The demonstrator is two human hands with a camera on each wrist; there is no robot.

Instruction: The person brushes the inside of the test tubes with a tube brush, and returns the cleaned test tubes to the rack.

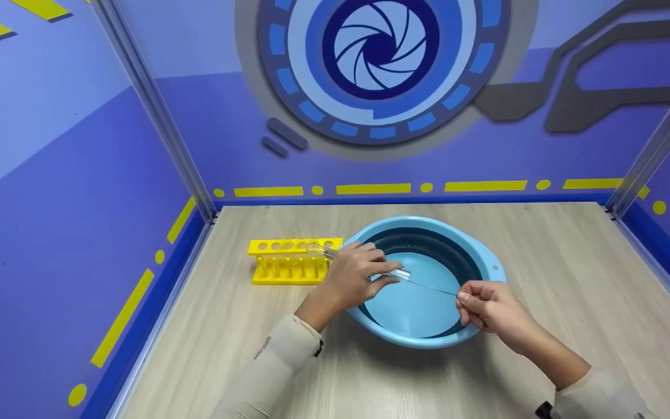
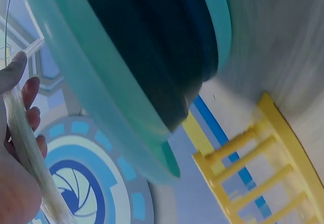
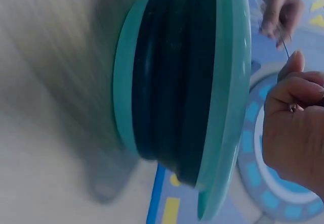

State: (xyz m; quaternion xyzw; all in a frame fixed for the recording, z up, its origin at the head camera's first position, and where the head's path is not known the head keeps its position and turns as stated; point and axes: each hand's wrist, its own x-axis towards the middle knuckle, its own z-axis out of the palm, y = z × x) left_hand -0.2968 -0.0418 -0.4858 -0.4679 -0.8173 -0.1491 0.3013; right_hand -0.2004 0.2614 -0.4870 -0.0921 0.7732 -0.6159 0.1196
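Observation:
My left hand grips a clear glass test tube over the light-blue basin. The tube lies nearly level, its mouth toward the right and its rounded end sticking out to the left. From the mouth runs the thin wire handle of what looks like a test tube brush. My right hand pinches the far end of that wire above the basin's right side. Whitish bristles seem to show through the glass in the left wrist view, though blurred. The left fingers hide the middle of the tube in the head view.
A yellow test tube rack with a row of round holes stands left of the basin, close to its rim. Both stand on a wood-grain table. Blue printed panels enclose the table at the back and sides.

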